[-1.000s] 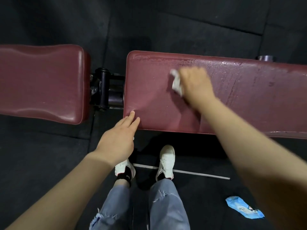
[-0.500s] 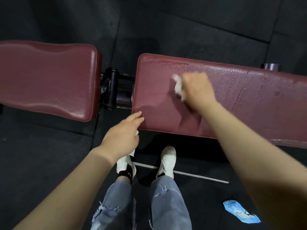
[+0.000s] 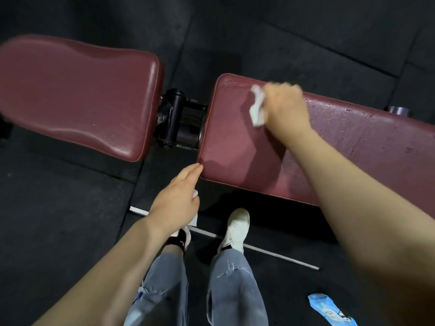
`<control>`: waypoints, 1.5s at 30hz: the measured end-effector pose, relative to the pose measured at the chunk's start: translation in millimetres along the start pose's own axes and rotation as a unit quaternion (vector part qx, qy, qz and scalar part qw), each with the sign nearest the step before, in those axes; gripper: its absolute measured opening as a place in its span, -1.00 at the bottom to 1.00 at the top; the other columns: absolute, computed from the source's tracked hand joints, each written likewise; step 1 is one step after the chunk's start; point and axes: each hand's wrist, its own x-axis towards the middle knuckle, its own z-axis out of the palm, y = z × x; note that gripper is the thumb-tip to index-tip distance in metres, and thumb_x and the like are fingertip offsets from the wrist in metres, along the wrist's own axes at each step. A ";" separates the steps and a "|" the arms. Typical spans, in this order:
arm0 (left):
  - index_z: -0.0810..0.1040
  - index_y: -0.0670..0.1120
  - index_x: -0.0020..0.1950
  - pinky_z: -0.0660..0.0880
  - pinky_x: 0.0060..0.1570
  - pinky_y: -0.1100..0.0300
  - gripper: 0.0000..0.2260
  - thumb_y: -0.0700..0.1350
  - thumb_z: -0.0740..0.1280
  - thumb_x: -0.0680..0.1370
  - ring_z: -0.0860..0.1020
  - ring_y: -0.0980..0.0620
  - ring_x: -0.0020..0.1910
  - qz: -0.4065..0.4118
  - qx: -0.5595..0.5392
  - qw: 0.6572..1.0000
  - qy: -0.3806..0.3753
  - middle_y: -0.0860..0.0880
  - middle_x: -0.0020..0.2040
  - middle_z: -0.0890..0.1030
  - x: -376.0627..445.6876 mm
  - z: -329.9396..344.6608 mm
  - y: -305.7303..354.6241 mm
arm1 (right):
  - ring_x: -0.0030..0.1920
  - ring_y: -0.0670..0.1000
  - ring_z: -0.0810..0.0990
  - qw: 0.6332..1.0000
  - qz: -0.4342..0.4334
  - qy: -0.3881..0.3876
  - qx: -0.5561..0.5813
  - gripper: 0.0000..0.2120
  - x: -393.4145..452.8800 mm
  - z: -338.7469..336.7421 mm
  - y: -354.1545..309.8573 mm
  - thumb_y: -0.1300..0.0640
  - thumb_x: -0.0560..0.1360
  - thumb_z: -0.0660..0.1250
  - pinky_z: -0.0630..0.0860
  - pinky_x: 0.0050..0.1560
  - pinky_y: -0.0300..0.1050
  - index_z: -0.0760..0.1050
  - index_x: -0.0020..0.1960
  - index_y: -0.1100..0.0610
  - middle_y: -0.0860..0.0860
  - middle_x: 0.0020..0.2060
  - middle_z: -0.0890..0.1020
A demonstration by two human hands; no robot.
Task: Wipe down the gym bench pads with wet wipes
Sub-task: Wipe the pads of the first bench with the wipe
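Note:
Two dark red bench pads lie end to end, the left pad (image 3: 77, 97) and the long right pad (image 3: 367, 147), whose surface glistens wet toward the right. My right hand (image 3: 286, 107) grips a crumpled white wet wipe (image 3: 257, 107) and presses it on the right pad near its far left corner. My left hand (image 3: 176, 198) reaches to the right pad's near left corner, its straight forefingers touching the edge. A white scrap (image 3: 195, 193), apparently a second wipe, shows under its palm, mostly hidden.
A black metal hinge (image 3: 175, 118) joins the pads in the gap. The floor is black rubber matting (image 3: 58, 220) with a white line (image 3: 280, 256). My feet in white shoes (image 3: 236, 228) stand close to the bench. A blue wipes packet (image 3: 329, 309) lies at the lower right.
My right hand has slid the wipe toward the pad's far left corner. The camera has swung left, showing more of the left pad. My left hand stays at the near corner.

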 end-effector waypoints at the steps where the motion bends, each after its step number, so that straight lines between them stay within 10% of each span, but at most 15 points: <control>1: 0.09 0.02 0.61 0.31 0.33 0.20 -0.37 -0.27 0.18 0.57 0.24 0.10 0.49 -0.008 -0.009 1.000 0.002 0.16 0.59 0.08 0.0 0.5 -1.9 | -0.16 0.21 0.58 0.996 0.079 -0.007 0.035 -0.86 11.5 -0.4 -0.4 0.16 0.50 0.19 0.39 -0.17 0.04 0.49 0.00 0.16 0.15 -0.16 0.61; 3: 0.10 0.01 0.60 0.31 0.31 0.20 -0.38 -0.28 0.18 0.57 0.28 0.08 0.47 -0.029 -0.030 0.999 0.000 0.13 0.58 0.12 -0.2 0.7 -3.6 | -0.04 0.22 0.56 0.991 0.081 -0.032 0.097 -0.79 -3.8 2.2 -21.9 0.17 0.49 0.23 0.42 -0.04 0.05 0.47 0.11 0.15 0.13 -0.03 0.61; 9: 0.09 0.06 0.60 0.25 0.22 0.29 -0.38 -0.29 0.16 0.59 0.29 0.09 0.46 -0.045 -0.070 0.996 -0.035 0.14 0.58 0.14 -0.2 -0.7 -9.0 | -0.28 0.15 0.56 0.904 -0.363 -0.101 0.201 -0.87 -73.1 -5.9 -52.4 0.30 0.35 0.34 0.39 -0.18 -0.04 0.51 -0.13 0.13 0.09 -0.26 0.60; 18: 0.12 0.10 0.59 0.23 0.34 0.25 -0.39 -0.27 0.16 0.59 0.31 0.10 0.46 -0.059 -0.107 0.992 -0.042 0.15 0.58 0.16 -1.1 -0.2 -13.8 | -0.06 0.28 0.58 0.970 0.087 -0.134 0.186 -0.69 16.5 -12.7 -58.0 0.18 0.58 0.15 0.33 -0.19 -0.01 0.29 0.31 0.21 0.21 -0.03 0.61; 21: 0.15 0.09 0.58 0.21 0.34 0.27 -0.39 -0.28 0.16 0.57 0.32 0.12 0.45 -0.063 -0.131 0.988 -0.043 0.12 0.57 0.20 -0.7 -2.2 -12.9 | -0.13 0.24 0.62 0.972 -0.040 -0.142 0.181 -0.62 -32.9 -6.3 -81.5 0.22 0.51 0.20 0.54 -0.18 0.03 0.43 0.32 0.08 0.16 -0.04 0.63; 26: 0.18 0.10 0.58 0.23 0.33 0.27 -0.41 -0.27 0.15 0.58 0.37 0.14 0.38 -0.079 -0.146 0.985 -0.048 0.09 0.53 0.27 -0.5 -1.6 -20.3 | -0.22 0.03 0.61 0.876 -0.379 -0.220 0.202 -0.79 -68.7 -16.6 -89.0 0.19 0.40 0.29 0.45 -0.10 -0.09 0.54 -0.04 -0.06 -0.09 -0.14 0.64; 30: 0.20 0.09 0.57 0.17 0.34 0.32 -0.40 -0.29 0.16 0.57 0.31 0.12 0.45 -0.082 -0.169 0.981 -0.052 0.09 0.54 0.28 0.1 2.8 -28.2 | 0.06 0.17 0.55 0.987 -0.129 -0.076 0.065 -0.73 33.8 -9.8 -65.2 0.12 0.51 0.16 0.40 0.03 0.05 0.50 0.17 0.05 0.08 0.08 0.58; 33: 0.21 0.08 0.57 0.16 0.31 0.35 -0.41 -0.30 0.16 0.57 0.31 0.12 0.46 -0.088 -0.184 0.978 -0.042 0.08 0.54 0.28 1.9 4.7 -29.2 | 0.12 0.21 0.49 0.992 0.088 -0.031 0.080 -0.73 67.2 -9.4 -67.7 0.17 0.54 0.16 0.38 0.08 0.08 0.42 0.23 0.17 0.16 0.12 0.51; 40: 0.23 0.09 0.56 0.18 0.26 0.36 -0.42 -0.30 0.17 0.58 0.34 0.11 0.42 -0.100 -0.209 0.972 -0.035 0.05 0.51 0.32 0.6 -1.0 -24.2 | -0.10 0.12 0.56 0.910 -0.333 -0.187 0.164 -0.74 -26.8 -2.8 -107.5 0.17 0.34 0.29 0.48 -0.03 -0.02 0.56 0.03 0.12 0.05 -0.11 0.61; 45: 0.22 0.09 0.56 0.19 0.26 0.34 -0.42 -0.30 0.16 0.58 0.33 0.13 0.44 -0.099 -0.199 0.974 -0.047 0.11 0.53 0.28 -0.8 -4.7 -29.7 | 0.02 0.26 0.57 0.987 -0.030 -0.077 0.139 -0.71 56.4 -8.0 -46.9 0.20 0.38 0.17 0.48 0.03 0.04 0.53 0.05 0.20 0.18 0.01 0.61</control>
